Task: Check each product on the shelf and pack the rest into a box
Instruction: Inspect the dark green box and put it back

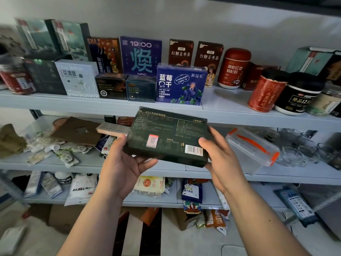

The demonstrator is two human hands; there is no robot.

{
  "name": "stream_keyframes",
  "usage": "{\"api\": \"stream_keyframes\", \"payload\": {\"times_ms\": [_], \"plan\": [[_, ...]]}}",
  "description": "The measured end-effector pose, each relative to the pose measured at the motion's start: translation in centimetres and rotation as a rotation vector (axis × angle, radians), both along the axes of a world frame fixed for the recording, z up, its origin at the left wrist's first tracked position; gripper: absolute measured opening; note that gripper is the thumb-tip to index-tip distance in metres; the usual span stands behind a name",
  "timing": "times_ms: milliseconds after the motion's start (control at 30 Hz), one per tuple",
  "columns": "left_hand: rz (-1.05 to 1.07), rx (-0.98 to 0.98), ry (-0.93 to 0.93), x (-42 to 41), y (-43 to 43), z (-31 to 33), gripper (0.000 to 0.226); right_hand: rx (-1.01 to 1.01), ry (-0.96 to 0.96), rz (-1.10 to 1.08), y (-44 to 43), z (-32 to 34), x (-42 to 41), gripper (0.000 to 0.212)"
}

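Both hands hold one flat dark green box (pixel 168 136) in front of the shelf (pixel 230 112), with its printed back side turned up toward the camera. The left hand (pixel 122 163) supports it from below at the left near corner, fingers curled under the edge and thumb on top. The right hand (pixel 219 154) grips the right side, with its thumb lying on the box beside the white barcode (pixel 193 150). A small red and white sticker (pixel 152 140) sits left of the barcode. This looks like the checking step, the box being read. On the top shelf behind stand other products, such as the blue blueberry box (pixel 181 85) and a red canister (pixel 234 68). Next, the person probably has to decide whether it goes back or into a packing box; no open packing box is clearly visible here.
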State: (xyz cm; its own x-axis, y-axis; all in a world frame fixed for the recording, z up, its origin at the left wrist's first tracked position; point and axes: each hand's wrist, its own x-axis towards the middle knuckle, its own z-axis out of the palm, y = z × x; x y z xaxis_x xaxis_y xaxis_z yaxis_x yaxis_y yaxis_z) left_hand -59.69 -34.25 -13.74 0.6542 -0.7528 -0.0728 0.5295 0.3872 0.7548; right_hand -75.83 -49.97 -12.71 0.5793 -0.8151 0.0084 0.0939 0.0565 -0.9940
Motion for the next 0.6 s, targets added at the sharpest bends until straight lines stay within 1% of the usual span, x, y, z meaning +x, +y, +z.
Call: {"api": "stream_keyframes", "payload": {"times_ms": [67,167,267,367,467,600], "plan": [[0.052,0.040,-0.043,0.6,0.2,-0.4,0.030,-0.021,-0.035,0.002,-0.2,-0.2,-0.2,0.039],[0.077,0.067,-0.140,0.8,0.5,-0.7,0.025,-0.083,-0.050,0.005,-0.4,-0.4,-0.6,0.044],[0.075,0.033,-0.207,0.7,0.6,-0.5,0.031,-0.182,-0.044,-0.027,-0.1,-0.4,-0.8,0.052],[0.100,0.001,-0.212,0.5,0.5,-0.6,0.041,-0.252,-0.038,-0.033,0.0,-0.6,-0.9,0.058],[0.093,-0.010,-0.228,0.5,0.4,-0.8,0.044,-0.271,-0.030,-0.020,-0.1,-0.7,-1.1,0.059],[0.068,0.020,-0.259,0.4,0.4,-0.9,0.044,-0.236,-0.035,-0.041,-0.2,-0.7,-1.4,0.060]]}}
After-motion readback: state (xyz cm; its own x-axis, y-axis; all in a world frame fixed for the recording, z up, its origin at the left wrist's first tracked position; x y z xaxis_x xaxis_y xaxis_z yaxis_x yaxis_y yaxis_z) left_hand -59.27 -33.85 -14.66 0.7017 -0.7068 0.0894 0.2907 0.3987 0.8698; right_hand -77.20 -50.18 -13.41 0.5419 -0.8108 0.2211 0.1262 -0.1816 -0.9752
